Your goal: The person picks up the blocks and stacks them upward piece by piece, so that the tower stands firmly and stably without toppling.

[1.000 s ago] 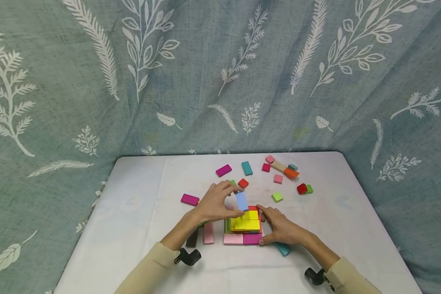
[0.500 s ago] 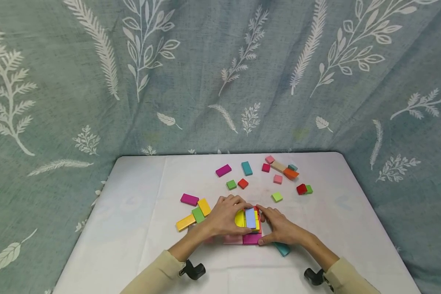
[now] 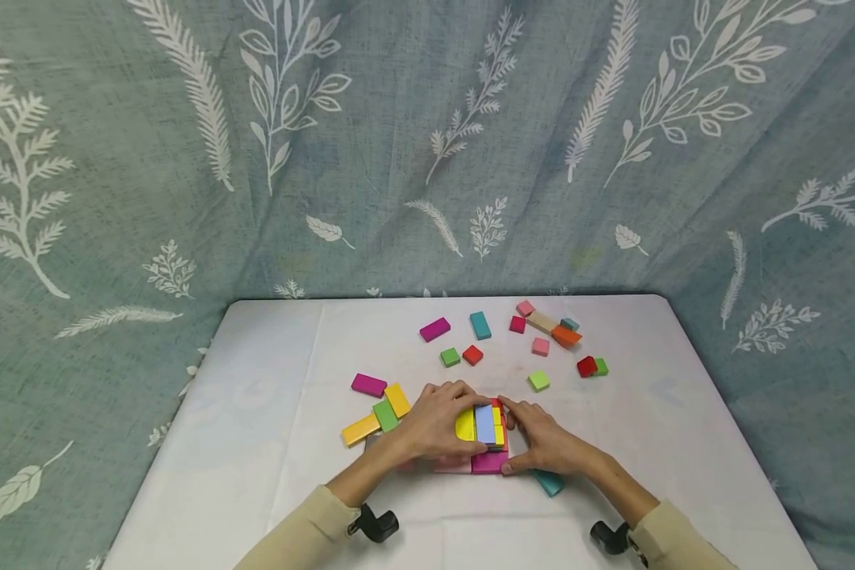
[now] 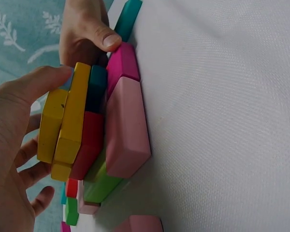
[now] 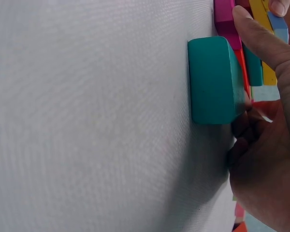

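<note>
A layered stack of colored blocks stands on the white table, with yellow blocks (image 4: 72, 116) on top. My left hand (image 3: 438, 423) pinches a light blue block (image 3: 484, 424) lying on the yellow layer, thumb at its near end and fingers at its far end. At the stack's right side, my right hand (image 3: 549, 440) holds the base, its thumb pressing a magenta block (image 4: 123, 65) and its other fingers behind. Pink (image 4: 125, 128), red (image 4: 90, 140) and lime green (image 4: 100, 182) blocks form lower parts. The left hand hides the stack's left side in the head view.
A teal block (image 5: 211, 79) lies beside the right hand. Left of the stack are orange (image 3: 359, 431), green (image 3: 385, 415) and magenta (image 3: 368, 385) blocks. Several loose blocks lie farther back, including a red one (image 3: 473, 355). A patterned curtain (image 3: 399, 158) hangs behind the table.
My left hand has lowered the light blue block from above the stack onto the yellow layer, moving slightly right. In the last half second both hands have stayed nearly still.
</note>
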### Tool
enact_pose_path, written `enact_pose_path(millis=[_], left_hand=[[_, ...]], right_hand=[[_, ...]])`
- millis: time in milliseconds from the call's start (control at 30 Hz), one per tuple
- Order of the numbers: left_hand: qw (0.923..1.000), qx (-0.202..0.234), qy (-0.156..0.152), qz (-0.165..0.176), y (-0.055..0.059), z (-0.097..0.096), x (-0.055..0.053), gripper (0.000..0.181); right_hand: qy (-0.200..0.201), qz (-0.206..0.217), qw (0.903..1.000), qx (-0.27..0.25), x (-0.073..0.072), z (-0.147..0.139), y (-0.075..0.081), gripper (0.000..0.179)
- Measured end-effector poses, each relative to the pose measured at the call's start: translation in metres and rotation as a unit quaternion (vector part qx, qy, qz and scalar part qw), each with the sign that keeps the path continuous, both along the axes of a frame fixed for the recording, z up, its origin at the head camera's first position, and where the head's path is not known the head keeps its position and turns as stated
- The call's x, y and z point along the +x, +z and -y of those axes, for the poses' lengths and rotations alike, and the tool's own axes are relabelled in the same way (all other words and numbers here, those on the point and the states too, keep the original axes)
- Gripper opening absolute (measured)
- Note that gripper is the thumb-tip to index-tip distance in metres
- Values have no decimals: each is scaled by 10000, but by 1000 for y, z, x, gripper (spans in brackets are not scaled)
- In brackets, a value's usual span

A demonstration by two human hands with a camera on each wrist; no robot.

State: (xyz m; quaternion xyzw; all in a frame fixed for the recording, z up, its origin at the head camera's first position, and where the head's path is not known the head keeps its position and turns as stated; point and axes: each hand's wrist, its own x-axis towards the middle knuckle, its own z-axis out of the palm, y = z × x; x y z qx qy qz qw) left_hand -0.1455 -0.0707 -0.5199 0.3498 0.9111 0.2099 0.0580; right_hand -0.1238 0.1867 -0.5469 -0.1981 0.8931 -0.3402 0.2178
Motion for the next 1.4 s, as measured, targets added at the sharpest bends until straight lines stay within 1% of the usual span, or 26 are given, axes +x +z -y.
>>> enact_pose_path(millis=[167, 300, 400, 467, 533, 633, 700, 767, 867, 933, 1000, 1100, 1200, 1267, 1400], left_hand=[[10000, -22, -5, 6, 0, 0, 1, 73], [10000, -62, -49, 22, 0, 2, 1, 80], [9998, -6, -59, 200, 1, 8, -1, 87], [9991, 114, -38, 406, 3, 16, -3, 90], [9980, 251, -20, 575, 4, 25, -6, 92], [9966, 324, 16, 759, 5, 40, -12, 92], [9967, 281, 57, 765, 6, 53, -17, 90], [9969, 206, 170, 737, 6, 65, -22, 86], [9974, 54, 343, 634, 6, 84, -30, 77], [9970, -89, 446, 632, 5, 95, -34, 70], [9964, -248, 450, 676, 3, 103, -36, 65], [9952, -411, 397, 798, -2, 111, -38, 59], [9948, -449, 318, 853, -7, 114, -38, 59], [9952, -453, 309, 815, -9, 114, -39, 59], [9960, -369, 410, 703, -7, 115, -40, 53]], right_hand=[[-11, -39, 10000, 42, 1, 0, -1, 114], [-41, 21, 10000, 27, 1, 0, 0, 115], [-41, 33, 10000, 33, 1, 1, 0, 115], [-44, 21, 10000, 55, 0, 1, 0, 115], [-60, -4, 10000, 76, 0, 1, 0, 116], [-89, 8, 9999, 102, -1, 2, 0, 116], [-89, 16, 9999, 105, -1, 2, -1, 116], [-96, 32, 9999, 94, -1, 2, -1, 116], [-94, 27, 9999, 66, -1, 1, 0, 116], [-95, 18, 9999, 59, -1, 1, 0, 116], [-80, 14, 10000, 47, 0, 1, 0, 116], [-78, 19, 10000, 36, 0, 1, 0, 116], [-89, 36, 9999, 62, 0, 1, 0, 116], [-106, 46, 9999, 78, 0, 1, -1, 116], [-104, 32, 9999, 64, 0, 1, -2, 116]])
